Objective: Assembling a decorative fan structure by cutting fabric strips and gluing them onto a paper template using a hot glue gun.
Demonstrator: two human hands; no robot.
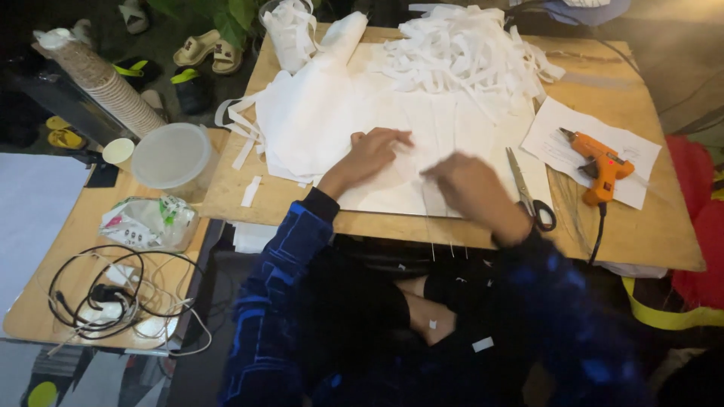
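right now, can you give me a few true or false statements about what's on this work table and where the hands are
1. Both hands rest on the white sheet. True: the left hand and right hand lie flat on the white sheet.
2. The scissors are in the right hand. False: the scissors lie on the table just right of that hand.
3. The glue gun is orange and sits on a piece of paper. True: the glue gun lies on paper.
4. The pile of white strips is at the near edge of the table. False: the strips are heaped at the far side.
5. The stack of paper cups stands upright. False: the cups lean over.
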